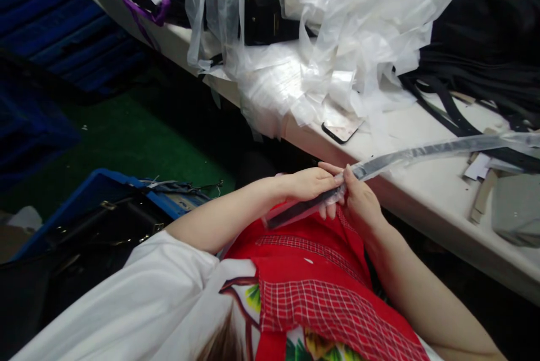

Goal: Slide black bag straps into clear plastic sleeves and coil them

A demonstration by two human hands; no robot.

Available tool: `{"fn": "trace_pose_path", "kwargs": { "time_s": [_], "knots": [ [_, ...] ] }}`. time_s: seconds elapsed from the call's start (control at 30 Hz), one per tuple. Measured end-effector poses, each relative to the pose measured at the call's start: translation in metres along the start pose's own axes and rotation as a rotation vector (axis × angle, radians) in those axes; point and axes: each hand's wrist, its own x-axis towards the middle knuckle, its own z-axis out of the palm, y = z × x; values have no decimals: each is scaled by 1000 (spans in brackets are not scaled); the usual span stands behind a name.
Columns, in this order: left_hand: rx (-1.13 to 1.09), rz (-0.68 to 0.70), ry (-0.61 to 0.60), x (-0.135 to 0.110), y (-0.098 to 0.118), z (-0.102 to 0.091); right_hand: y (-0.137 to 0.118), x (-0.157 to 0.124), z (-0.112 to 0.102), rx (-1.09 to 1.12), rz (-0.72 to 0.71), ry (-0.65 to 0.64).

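A long black strap in a clear plastic sleeve (379, 163) runs from my lap up to the right, across the table edge. My left hand (310, 184) closes over the strap from the left, fingers bent round the plastic. Beside it, my right hand (360, 201) pinches the same sleeved strap between thumb and fingers. The two hands nearly touch. One end of the strap (291, 213) lies over the red apron (312, 260); the other end runs out of view at the right.
A heap of crumpled clear plastic sleeves (337, 40) covers much of the white table (405, 130). A phone (341, 130) lies at its edge. Black straps (451, 102) and a grey box (517, 209) are at the right. A blue crate (97, 181) with black bags stands at the left.
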Motion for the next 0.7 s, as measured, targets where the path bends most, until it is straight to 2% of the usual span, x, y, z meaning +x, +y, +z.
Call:
{"fn": "trace_pose_path", "kwargs": {
  "time_s": [0.07, 0.2, 0.27, 0.4, 0.5, 0.57, 0.7],
  "knots": [
    [-97, 37, 13, 5, -4, 1, 0, -3, 5, -59, -7, 0],
    [-347, 30, -83, 0, -4, -7, -4, 1, 3, -18, -220, 183],
    [-280, -56, -152, -9, -5, -16, -5, 6, -5, 78, -303, 271],
    [-38, -251, -252, -28, -14, -31, -6, 13, -19, 178, -337, 343],
    [-78, -262, -297, -32, -21, -32, -5, 14, -21, 193, -343, 373],
    [-128, -232, -271, -31, -23, -29, -4, 14, -18, 198, -334, 360],
    [-182, -215, -147, -31, -23, -15, -1, 15, -9, 206, -306, 345]
  ]
}}
